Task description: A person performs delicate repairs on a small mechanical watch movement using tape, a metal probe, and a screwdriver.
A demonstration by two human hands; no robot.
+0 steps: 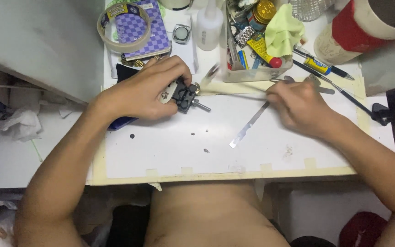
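Black metal holder [186, 96], blocky with round knobs and a steel screw pin, sits on the white paper-covered board [170, 155], the left hand [142, 91] curled tightly over it. Just right, the right hand [298, 107] pinches a thin, flat, silvery blade [248, 126], its tip touching the sheet.

A small black clamp-like holder [184, 95] sits on the white work sheet near its upper left, with round knobs on top and a short metal screw shaft sticking out to the right; what it grips is hidden, perhaps a small watch part. A long, thin, flat metal tool [248, 124] lies slanted across the sheet's middle, its blade tip pointing down-left and resting on the sheet.
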